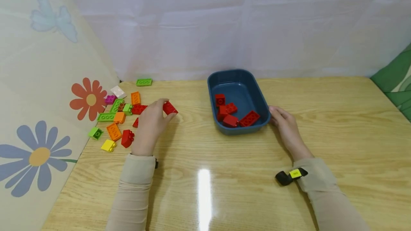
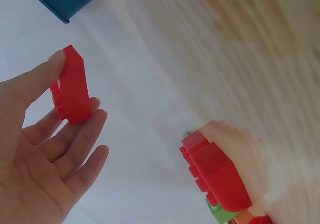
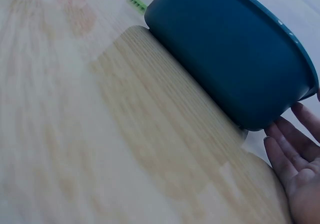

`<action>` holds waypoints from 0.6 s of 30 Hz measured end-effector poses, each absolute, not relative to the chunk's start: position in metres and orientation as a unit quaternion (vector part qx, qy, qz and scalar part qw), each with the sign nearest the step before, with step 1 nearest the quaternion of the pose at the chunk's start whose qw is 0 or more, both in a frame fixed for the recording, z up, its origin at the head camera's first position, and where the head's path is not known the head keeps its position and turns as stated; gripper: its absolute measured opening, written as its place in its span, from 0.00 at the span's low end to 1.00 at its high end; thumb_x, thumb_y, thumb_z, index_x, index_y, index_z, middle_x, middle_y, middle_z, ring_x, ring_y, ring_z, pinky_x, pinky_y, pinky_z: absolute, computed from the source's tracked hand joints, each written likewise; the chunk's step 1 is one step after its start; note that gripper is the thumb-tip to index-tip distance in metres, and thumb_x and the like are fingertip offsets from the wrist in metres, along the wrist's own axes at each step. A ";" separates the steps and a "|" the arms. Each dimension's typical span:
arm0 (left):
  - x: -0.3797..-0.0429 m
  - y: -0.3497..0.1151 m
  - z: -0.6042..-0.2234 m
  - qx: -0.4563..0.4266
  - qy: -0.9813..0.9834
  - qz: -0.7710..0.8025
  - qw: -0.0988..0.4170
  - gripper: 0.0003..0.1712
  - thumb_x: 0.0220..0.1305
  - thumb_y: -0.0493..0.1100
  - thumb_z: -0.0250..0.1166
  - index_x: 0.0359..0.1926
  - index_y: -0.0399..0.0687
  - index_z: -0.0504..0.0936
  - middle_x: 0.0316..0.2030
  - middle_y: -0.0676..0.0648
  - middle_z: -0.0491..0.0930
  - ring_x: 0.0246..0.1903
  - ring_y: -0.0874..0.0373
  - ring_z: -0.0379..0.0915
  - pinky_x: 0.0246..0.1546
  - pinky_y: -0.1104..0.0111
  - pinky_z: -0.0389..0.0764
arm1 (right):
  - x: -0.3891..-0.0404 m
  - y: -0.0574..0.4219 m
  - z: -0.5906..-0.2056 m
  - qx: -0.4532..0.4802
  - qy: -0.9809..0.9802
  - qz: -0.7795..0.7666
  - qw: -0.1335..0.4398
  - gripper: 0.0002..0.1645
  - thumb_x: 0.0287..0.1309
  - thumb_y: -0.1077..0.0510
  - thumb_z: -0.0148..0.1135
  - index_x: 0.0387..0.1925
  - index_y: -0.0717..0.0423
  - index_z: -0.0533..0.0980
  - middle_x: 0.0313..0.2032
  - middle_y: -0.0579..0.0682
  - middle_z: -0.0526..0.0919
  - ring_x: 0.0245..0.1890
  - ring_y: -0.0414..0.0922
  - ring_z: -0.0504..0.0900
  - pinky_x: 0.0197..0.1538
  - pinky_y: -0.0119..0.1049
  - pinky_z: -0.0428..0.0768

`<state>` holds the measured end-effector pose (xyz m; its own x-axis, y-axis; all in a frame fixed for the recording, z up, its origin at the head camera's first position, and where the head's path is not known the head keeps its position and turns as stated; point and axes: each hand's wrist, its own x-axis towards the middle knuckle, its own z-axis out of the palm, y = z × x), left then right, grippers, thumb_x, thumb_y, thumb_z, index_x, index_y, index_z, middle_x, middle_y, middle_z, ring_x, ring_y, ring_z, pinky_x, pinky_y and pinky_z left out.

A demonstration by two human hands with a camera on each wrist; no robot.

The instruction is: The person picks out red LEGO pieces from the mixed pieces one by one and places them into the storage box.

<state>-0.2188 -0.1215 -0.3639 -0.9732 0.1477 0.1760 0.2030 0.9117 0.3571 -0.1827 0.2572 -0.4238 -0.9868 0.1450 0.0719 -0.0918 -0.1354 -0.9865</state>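
My left hand point(image 1: 149, 127) pinches a red toy brick point(image 1: 170, 108) between thumb and fingers. In the left wrist view the brick point(image 2: 75, 86) stands on end, with its studs towards the palm. Just left of and under this hand lie more red bricks point(image 1: 127, 138), partly hidden by it. On the right, the fingers of my right hand point(image 1: 287, 128) touch the near right corner of a blue tub point(image 1: 238, 131). The right wrist view shows these fingers, slightly bent, against the tub's outer wall point(image 3: 225, 59). Several red bricks point(image 1: 249, 118) lie inside the tub.
Loose bricks are spread at the table's left side: orange point(image 1: 113, 131), yellow point(image 1: 108, 145), magenta point(image 1: 110, 99), white point(image 1: 118, 92) and green point(image 1: 106, 117). One green brick point(image 1: 144, 82) lies by the back curtain point(image 1: 179, 45). A flowered panel point(image 1: 41, 81) borders the left edge.
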 end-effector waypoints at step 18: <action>-0.213 -0.100 -0.367 -0.123 -0.966 -0.189 0.130 0.32 0.54 0.51 0.68 0.57 0.40 0.74 0.50 0.38 0.83 0.43 0.46 0.79 0.44 0.56 0.84 | -0.184 0.257 -0.424 -0.024 -0.663 0.745 0.075 0.08 0.63 0.55 0.55 0.35 0.44 0.80 0.34 0.31 0.85 0.35 0.29 0.82 0.38 0.15 0.80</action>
